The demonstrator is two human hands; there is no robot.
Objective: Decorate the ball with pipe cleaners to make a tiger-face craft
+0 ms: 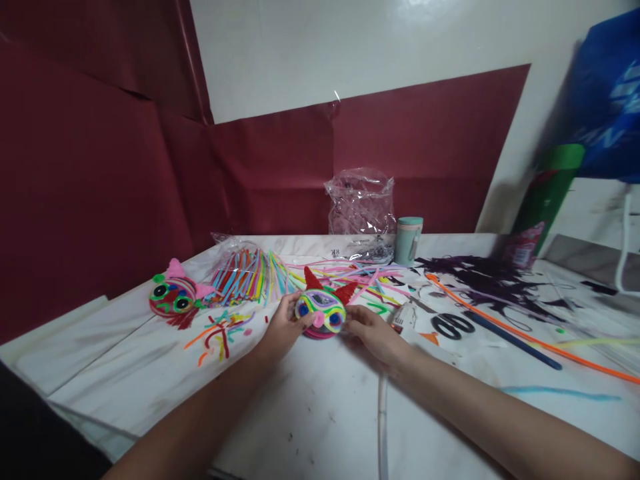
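Face: on the table, between our hands.
Left hand: fingers pinch its left edge.
Right hand: closed on its right edge.
Handling: we judge it light, soft, easily bent — best held by the rim, not the ears.
Writing: "8K" on a pad behind, upside down.

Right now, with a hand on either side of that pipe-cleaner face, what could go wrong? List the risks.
The left hand and right hand press the sides of the pipe-cleaner face; squeezing could bend its red ears.
The scissors lie on the table close to the right hand; a sideways sweep might knock them.
Cut scraps beside the left hand could snag on the face.
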